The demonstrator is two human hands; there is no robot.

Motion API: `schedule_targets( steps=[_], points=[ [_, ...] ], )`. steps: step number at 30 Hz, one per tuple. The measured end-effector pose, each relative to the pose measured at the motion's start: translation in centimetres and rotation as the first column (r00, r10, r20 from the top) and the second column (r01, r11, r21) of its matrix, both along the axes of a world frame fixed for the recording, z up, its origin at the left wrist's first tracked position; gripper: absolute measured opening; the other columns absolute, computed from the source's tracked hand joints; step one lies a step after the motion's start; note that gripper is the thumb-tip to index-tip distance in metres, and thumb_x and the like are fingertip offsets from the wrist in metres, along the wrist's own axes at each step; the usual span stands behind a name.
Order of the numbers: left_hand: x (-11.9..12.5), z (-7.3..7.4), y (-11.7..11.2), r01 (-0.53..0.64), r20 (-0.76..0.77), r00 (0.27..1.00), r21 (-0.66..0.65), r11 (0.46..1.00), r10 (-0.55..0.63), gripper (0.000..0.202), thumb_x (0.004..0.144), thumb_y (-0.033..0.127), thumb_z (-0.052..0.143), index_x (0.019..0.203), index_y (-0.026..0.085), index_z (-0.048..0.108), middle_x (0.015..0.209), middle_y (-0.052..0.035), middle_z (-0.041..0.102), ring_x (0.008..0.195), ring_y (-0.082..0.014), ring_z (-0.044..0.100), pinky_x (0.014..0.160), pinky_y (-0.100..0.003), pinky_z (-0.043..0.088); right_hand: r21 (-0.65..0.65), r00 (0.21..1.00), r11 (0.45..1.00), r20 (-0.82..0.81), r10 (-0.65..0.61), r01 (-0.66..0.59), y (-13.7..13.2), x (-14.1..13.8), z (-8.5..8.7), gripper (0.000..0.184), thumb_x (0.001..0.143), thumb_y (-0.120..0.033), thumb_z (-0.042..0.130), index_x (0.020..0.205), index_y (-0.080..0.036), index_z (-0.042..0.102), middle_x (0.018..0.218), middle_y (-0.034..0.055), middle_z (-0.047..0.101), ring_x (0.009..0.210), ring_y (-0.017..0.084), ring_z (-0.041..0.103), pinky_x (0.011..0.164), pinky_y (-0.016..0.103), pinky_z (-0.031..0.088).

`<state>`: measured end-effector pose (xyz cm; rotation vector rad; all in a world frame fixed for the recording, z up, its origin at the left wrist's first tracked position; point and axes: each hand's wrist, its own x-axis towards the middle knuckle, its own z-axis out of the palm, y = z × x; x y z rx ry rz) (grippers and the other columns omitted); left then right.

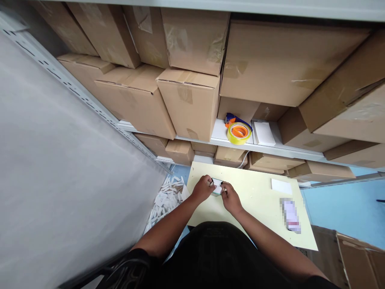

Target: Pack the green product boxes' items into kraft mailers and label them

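Tape roll (238, 140) (yellow) on the white shelf (219, 129)

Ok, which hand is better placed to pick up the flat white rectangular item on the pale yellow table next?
Probably the right hand: the item lies out on that side. The left hand is farther away, though both are at a small, white-topped box.

1 head-worn camera looks forward and down at the nearby table (261, 200) and shelving (270, 149).
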<state>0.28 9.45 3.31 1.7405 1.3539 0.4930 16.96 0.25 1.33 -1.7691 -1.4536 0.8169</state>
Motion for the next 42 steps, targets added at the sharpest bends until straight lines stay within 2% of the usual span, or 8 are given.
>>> schedule_targets(
  steps=[4, 8, 16, 24, 29, 34, 37, 42],
  points=[
    [0.6, 0.3, 0.3, -0.053, -0.082, 0.995, 0.010, 0.999, 0.053, 0.016, 0.087, 0.030, 0.066, 0.080, 0.021, 0.054, 0.080, 0.0018, 0.058, 0.073, -0.0155, 0.055, 0.067, -0.026, 0.039, 0.027, 0.999, 0.999, 0.024, 0.045, -0.046, 0.0, -0.2, 0.1, 0.024, 0.092, -0.020, 0.044, 0.107, -0.024, 0.062, 0.127, 0.0093, 0.060, 0.113, 0.023, 0.063, 0.098, 0.040, 0.053],
    [1.2, 0.6, 0.7, -0.095, -0.189, 0.976, 0.061, 0.994, 0.105, 0.036, 0.096, 0.044, 0.056, 0.068, 0.022, 0.050, 0.071, 0.0003, 0.052, 0.067, -0.0166, 0.052, 0.063, -0.028, 0.037, 0.010, 0.994, 0.995, 0.039, 0.101, -0.101, 0.0, -0.4, 0.3, 0.023, 0.091, -0.018, 0.044, 0.104, -0.024, 0.062, 0.119, 0.0083, 0.059, 0.104, 0.022, 0.064, 0.094, 0.040, 0.055],
    [0.8, 0.4, 0.0, 0.033, -0.103, 0.995, 0.295, 0.955, -0.002, 0.007, 0.088, 0.019, 0.063, 0.083, 0.021, 0.058, 0.104, -0.0062, 0.058, 0.098, -0.0215, 0.059, 0.088, -0.034, 0.049, 0.055, 0.998, 0.997, 0.026, 0.051, -0.052, -0.2, -0.4, 0.3, 0.032, 0.089, -0.016, 0.047, 0.117, -0.024, 0.061, 0.128, 0.0098, 0.060, 0.118, 0.024, 0.060, 0.104, 0.042, 0.051],
    [2.1, 0.4, 0.8, -0.100, -0.100, 0.990, -0.012, 0.995, 0.098, 0.016, 0.075, 0.012, 0.063, 0.088, 0.020, 0.059, 0.105, -0.0073, 0.061, 0.092, -0.0205, 0.063, 0.085, -0.033, 0.051, 0.028, 0.999, 0.999, -0.039, 0.017, -0.016, 0.0, -0.5, 0.2, 0.028, 0.091, -0.020, 0.043, 0.112, -0.024, 0.060, 0.124, 0.0086, 0.061, 0.117, 0.022, 0.061, 0.102, 0.038, 0.050],
    [0.1, -0.5, 0.5, 0.085, 0.101, 0.991, -0.015, 0.996, -0.083, 0.037, 0.071, 0.008, 0.059, 0.106, 0.019, 0.066, 0.131, -0.0097, 0.061, 0.127, -0.0260, 0.058, 0.112, -0.041, 0.044, -0.129, 0.993, 0.988, -0.073, -0.095, 0.085, 1.0, 0.1, 0.8, 0.029, 0.100, -0.041, 0.040, 0.113, -0.024, 0.060, 0.119, 0.0076, 0.064, 0.108, 0.024, 0.064, 0.093, 0.038, 0.052],
    [-2.9, -0.9, -0.2, 0.341, 0.214, 0.918, 0.011, 0.940, -0.335, 0.086, 0.067, 0.007, 0.067, 0.149, 0.025, 0.048, 0.159, -0.0114, 0.042, 0.148, -0.0322, 0.039, 0.115, -0.045, 0.044, -0.220, 0.979, 0.975, 0.192, 0.063, -0.020, 2.3, -0.2, 2.6, 0.040, 0.085, -0.041, 0.069, 0.122, -0.026, 0.062, 0.123, 0.0077, 0.062, 0.098, 0.024, 0.065, 0.083, 0.034, 0.050],
    [-3.5, -0.9, -0.2, 0.424, 0.163, 0.891, 0.044, 0.905, -0.425, 0.098, 0.067, 0.009, 0.071, 0.157, 0.027, 0.038, 0.162, -0.0119, 0.037, 0.151, -0.0333, 0.033, 0.117, -0.049, 0.041, -0.307, 0.906, 0.950, 0.385, 0.174, -0.052, 3.2, -1.0, 4.2, 0.048, 0.080, -0.046, 0.074, 0.122, -0.025, 0.065, 0.128, 0.0110, 0.060, 0.100, 0.026, 0.065, 0.079, 0.034, 0.048],
    [-3.0, -0.5, -0.3, 0.415, 0.130, 0.892, 0.140, 0.899, -0.432, 0.099, 0.068, 0.009, 0.073, 0.157, 0.028, 0.036, 0.151, -0.0113, 0.047, 0.140, -0.0300, 0.047, 0.117, -0.046, 0.041, -0.457, 0.781, 0.889, 0.550, 0.296, -0.015, 5.2, -2.7, 6.6, 0.058, 0.077, -0.057, 0.073, 0.120, -0.018, 0.067, 0.119, 0.0146, 0.063, 0.111, 0.032, 0.060, 0.082, 0.037, 0.048]
  ],
)
